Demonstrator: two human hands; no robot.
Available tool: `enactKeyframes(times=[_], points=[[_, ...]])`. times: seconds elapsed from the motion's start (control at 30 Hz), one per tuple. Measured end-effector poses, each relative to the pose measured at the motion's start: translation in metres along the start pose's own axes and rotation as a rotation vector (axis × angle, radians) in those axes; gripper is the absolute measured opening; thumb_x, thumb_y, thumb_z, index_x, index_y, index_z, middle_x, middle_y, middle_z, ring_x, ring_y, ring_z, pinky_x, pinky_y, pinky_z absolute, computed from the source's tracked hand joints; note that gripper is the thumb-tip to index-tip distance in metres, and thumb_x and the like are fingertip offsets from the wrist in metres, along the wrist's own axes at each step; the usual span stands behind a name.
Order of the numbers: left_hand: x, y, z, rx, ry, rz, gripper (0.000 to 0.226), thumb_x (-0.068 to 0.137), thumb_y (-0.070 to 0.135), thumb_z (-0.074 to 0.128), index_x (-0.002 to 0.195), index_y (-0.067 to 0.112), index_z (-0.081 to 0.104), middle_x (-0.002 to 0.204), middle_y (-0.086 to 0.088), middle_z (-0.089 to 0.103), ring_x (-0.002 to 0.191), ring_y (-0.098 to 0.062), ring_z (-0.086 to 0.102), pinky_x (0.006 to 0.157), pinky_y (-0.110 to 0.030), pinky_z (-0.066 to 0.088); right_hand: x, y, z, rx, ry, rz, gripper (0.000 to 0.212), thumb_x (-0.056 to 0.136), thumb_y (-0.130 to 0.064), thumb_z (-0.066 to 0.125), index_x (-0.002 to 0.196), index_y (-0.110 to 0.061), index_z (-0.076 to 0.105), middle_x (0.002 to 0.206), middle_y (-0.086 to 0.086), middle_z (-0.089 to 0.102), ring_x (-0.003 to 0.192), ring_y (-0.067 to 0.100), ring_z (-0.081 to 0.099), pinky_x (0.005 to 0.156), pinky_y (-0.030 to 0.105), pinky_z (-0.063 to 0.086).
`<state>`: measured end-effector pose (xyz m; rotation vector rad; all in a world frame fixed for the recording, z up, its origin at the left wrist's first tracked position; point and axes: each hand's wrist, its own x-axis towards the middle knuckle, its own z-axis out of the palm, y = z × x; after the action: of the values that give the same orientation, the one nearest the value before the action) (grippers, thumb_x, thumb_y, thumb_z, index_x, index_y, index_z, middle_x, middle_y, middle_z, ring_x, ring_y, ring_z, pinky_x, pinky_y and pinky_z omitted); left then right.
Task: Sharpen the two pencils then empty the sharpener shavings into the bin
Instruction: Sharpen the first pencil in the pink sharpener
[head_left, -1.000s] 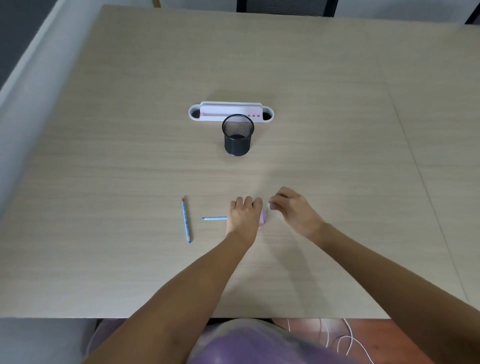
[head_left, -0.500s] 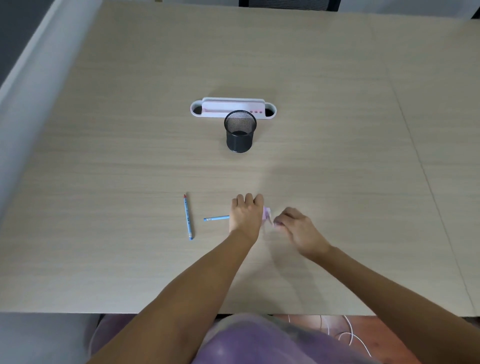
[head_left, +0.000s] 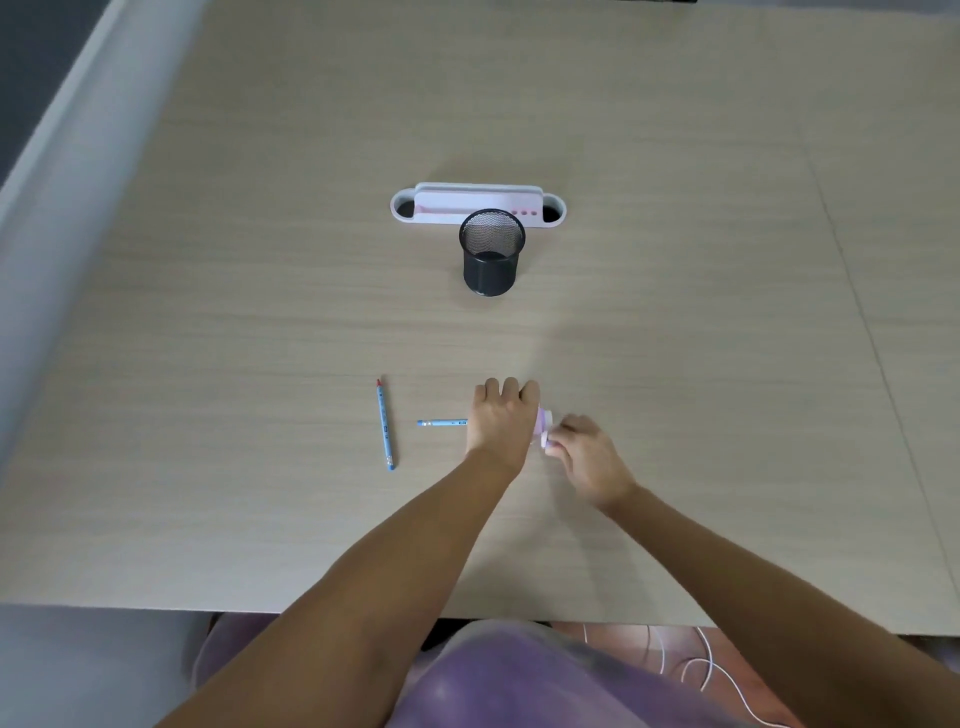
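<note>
My left hand (head_left: 503, 422) lies fingers curled over a small pink sharpener (head_left: 543, 422) on the table, gripping it and hiding most of it. A blue pencil (head_left: 441, 423) sticks out leftward from under that hand; its inner end is hidden. My right hand (head_left: 584, 451) pinches the sharpener's white right end. A second blue pencil (head_left: 385, 425) with a red far tip lies loose to the left. The black mesh bin (head_left: 491, 255) stands upright farther back, apart from both hands.
A white and pink desk organiser (head_left: 477, 203) sits just behind the bin. The wooden table (head_left: 727, 338) runs wide on both sides, with its front edge near my body. White cables lie on the floor at lower right.
My right hand has swung from above the sharpener's end down and toward me, still at that end. My left hand and both pencils have stayed in place.
</note>
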<state>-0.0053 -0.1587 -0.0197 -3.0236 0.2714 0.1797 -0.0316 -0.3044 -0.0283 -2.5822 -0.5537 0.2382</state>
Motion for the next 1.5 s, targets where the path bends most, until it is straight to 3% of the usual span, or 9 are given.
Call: enactKeyframes(times=[0.17,0.33,0.53,0.63,0.7,0.93,1.13,1.3,1.5], points=[[-0.002,0.0,0.001,0.025,0.02,0.008,0.054,0.028,0.027,0.083,0.073,0.022,0.054,0.059,0.006,0.053,0.054,-0.017,0.051,0.055,-0.025,0.038,-0.016,-0.005,-0.037,0.048,0.035,-0.068,0.02,0.091,-0.014,0.047,0.082,-0.006,0.064,0.08,0.006,0.055,0.074,0.016,0.048,0.07,0.015,0.036],[-0.001,-0.003,0.0,0.002,0.029,0.035,0.056,0.025,0.027,0.084,0.073,0.023,0.056,0.06,0.006,0.053,0.053,-0.017,0.051,0.054,-0.025,0.038,0.039,0.004,-0.045,-0.071,0.152,-0.082,0.01,0.071,0.007,0.069,0.07,-0.003,0.067,0.066,0.01,0.059,0.066,0.019,0.05,0.063,0.024,0.038],[-0.003,0.001,-0.002,0.008,0.024,-0.008,0.049,0.028,0.025,0.082,0.068,0.023,0.054,0.056,0.006,0.051,0.05,-0.017,0.048,0.054,-0.024,0.037,0.031,-0.002,-0.012,-0.185,-0.022,-0.082,0.035,0.034,0.016,0.074,0.047,-0.013,0.059,0.046,0.005,0.05,0.044,0.023,0.049,0.051,0.02,0.032],[-0.002,0.003,-0.002,0.033,0.017,-0.033,0.052,0.024,0.021,0.082,0.067,0.022,0.052,0.056,0.006,0.051,0.05,-0.017,0.048,0.055,-0.025,0.037,-0.009,-0.004,-0.005,-0.043,-0.011,0.007,0.011,0.076,-0.006,0.063,0.066,-0.009,0.065,0.064,0.008,0.057,0.06,0.027,0.053,0.055,0.033,0.05],[-0.003,0.003,-0.001,0.031,0.024,-0.038,0.052,0.025,0.021,0.081,0.069,0.023,0.053,0.057,0.006,0.051,0.051,-0.017,0.049,0.055,-0.025,0.037,-0.022,-0.002,-0.011,0.003,0.049,0.019,0.029,0.089,-0.021,0.044,0.078,-0.006,0.066,0.074,0.009,0.057,0.07,0.026,0.051,0.065,0.031,0.045],[-0.004,0.001,-0.001,-0.003,0.05,-0.015,0.056,0.022,0.017,0.08,0.071,0.022,0.055,0.059,0.006,0.053,0.053,-0.016,0.05,0.055,-0.025,0.038,0.033,0.005,-0.046,-0.09,0.153,-0.116,0.01,0.08,0.002,0.061,0.075,-0.006,0.067,0.072,0.008,0.058,0.065,0.023,0.048,0.062,0.023,0.038],[-0.003,0.001,0.0,-0.008,0.025,-0.014,0.053,0.024,0.025,0.082,0.069,0.023,0.054,0.057,0.006,0.051,0.051,-0.017,0.048,0.054,-0.025,0.036,0.038,0.009,-0.008,-0.188,0.011,-0.141,0.033,0.041,0.016,0.077,0.053,-0.011,0.061,0.051,0.004,0.053,0.061,0.016,0.04,0.056,0.024,0.032],[-0.001,0.003,-0.002,0.003,0.039,-0.019,0.048,0.026,0.022,0.08,0.065,0.022,0.052,0.054,0.006,0.049,0.049,-0.017,0.046,0.053,-0.024,0.034,-0.026,-0.002,-0.003,0.057,0.113,0.013,0.019,0.088,-0.011,0.051,0.076,-0.006,0.065,0.073,0.007,0.057,0.07,0.023,0.048,0.067,0.023,0.043],[-0.003,0.0,0.0,0.001,0.03,0.013,0.05,0.029,0.025,0.08,0.071,0.023,0.053,0.059,0.007,0.053,0.054,-0.016,0.05,0.055,-0.025,0.035,0.029,-0.002,-0.048,-0.016,0.223,-0.086,0.008,0.081,-0.003,0.062,0.075,-0.003,0.067,0.071,0.011,0.058,0.067,0.026,0.05,0.064,0.023,0.038]])
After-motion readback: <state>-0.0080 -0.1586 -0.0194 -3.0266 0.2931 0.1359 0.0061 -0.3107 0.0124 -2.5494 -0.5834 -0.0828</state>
